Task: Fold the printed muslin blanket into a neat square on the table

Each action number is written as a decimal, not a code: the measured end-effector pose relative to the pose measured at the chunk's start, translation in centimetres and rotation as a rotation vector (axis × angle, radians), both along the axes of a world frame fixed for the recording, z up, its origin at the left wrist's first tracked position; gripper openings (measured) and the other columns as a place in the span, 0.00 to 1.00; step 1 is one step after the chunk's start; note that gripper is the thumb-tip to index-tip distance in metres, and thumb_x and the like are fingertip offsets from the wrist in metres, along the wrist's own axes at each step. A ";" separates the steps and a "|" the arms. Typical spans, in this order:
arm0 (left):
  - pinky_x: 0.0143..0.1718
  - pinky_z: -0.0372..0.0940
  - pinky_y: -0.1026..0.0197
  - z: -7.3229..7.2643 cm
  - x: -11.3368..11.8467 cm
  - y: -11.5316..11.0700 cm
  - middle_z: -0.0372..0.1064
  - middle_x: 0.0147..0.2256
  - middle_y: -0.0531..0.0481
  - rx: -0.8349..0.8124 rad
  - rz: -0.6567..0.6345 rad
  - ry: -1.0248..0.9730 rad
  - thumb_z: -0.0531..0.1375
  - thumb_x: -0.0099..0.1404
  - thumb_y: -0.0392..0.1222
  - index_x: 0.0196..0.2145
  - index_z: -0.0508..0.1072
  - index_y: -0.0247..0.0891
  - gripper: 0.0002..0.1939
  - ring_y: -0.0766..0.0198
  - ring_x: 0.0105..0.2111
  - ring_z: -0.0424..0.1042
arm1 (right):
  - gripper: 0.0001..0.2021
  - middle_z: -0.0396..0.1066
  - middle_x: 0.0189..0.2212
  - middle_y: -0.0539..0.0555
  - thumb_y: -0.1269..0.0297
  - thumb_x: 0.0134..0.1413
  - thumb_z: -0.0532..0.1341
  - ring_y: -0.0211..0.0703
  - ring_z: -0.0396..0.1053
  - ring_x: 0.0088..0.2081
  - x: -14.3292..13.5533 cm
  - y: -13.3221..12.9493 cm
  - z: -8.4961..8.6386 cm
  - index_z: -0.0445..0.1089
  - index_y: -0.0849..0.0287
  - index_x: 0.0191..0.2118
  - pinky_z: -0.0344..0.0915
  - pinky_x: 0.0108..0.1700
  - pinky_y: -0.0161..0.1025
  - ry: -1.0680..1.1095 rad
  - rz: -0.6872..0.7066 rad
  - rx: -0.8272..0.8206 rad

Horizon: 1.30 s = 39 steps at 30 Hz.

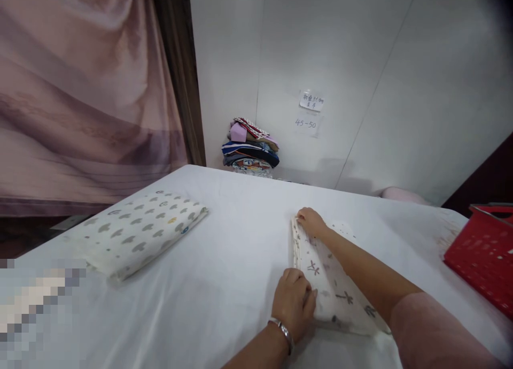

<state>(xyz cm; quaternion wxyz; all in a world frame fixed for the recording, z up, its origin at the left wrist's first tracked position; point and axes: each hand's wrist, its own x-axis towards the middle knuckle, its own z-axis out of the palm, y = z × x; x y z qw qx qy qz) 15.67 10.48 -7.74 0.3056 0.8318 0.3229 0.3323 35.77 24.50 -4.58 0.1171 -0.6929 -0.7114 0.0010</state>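
A folded white cloth with dark star-like prints lies on the white-covered table, right of centre. My left hand, with a silver bracelet at the wrist, is closed on the near left corner of this cloth. At its far left corner, my right hand pinches the folded edge. The layered left edge of the cloth runs between my two hands. Further left lies another folded white cloth with grey mushroom-like prints, which neither hand touches.
A red perforated basket stands at the table's right edge. Beyond the far edge rises a stack of folded fabrics. Handwritten papers are on the wall. A pink curtain hangs at the left.
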 end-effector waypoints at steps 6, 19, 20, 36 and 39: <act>0.38 0.55 0.57 -0.2 0.1 0.0 0.61 0.33 0.49 0.011 0.007 0.024 0.56 0.56 0.34 0.26 0.65 0.36 0.02 0.61 0.37 0.57 | 0.05 0.67 0.35 0.54 0.71 0.51 0.55 0.40 0.62 0.38 0.2 0.6 -0.5 0.68 0.60 0.31 0.53 0.39 0.34 0.055 0.022 -0.003; 0.38 0.55 0.56 0.0 0.0 -0.1 0.61 0.33 0.49 0.004 -0.002 0.023 0.55 0.56 0.34 0.27 0.65 0.37 0.02 0.60 0.37 0.57 | 0.08 0.68 0.37 0.54 0.70 0.52 0.54 0.43 0.60 0.41 0.8 0.7 -0.8 0.71 0.58 0.32 0.52 0.42 0.36 0.052 0.081 -0.013; 0.38 0.55 0.56 0.0 0.0 -0.1 0.61 0.33 0.49 0.004 0.000 0.024 0.55 0.56 0.34 0.27 0.65 0.37 0.02 0.60 0.37 0.57 | 0.09 0.68 0.37 0.54 0.71 0.52 0.54 0.44 0.60 0.41 0.8 0.7 -0.9 0.71 0.58 0.33 0.52 0.42 0.36 0.055 0.079 -0.012; 0.38 0.56 0.56 0.1 -0.1 -0.1 0.61 0.33 0.48 0.025 -0.011 0.012 0.55 0.58 0.35 0.27 0.66 0.37 0.03 0.60 0.37 0.58 | 0.08 0.68 0.38 0.54 0.70 0.51 0.54 0.42 0.61 0.42 0.4 0.3 -1.0 0.70 0.58 0.35 0.54 0.44 0.35 0.080 0.018 0.013; 0.38 0.56 0.56 0.0 -0.1 -0.1 0.61 0.33 0.48 0.026 -0.008 0.015 0.55 0.58 0.35 0.27 0.66 0.37 0.03 0.60 0.37 0.58 | 0.09 0.68 0.38 0.54 0.70 0.50 0.55 0.43 0.61 0.43 0.5 0.4 -1.0 0.71 0.58 0.34 0.54 0.44 0.35 0.065 0.015 -0.007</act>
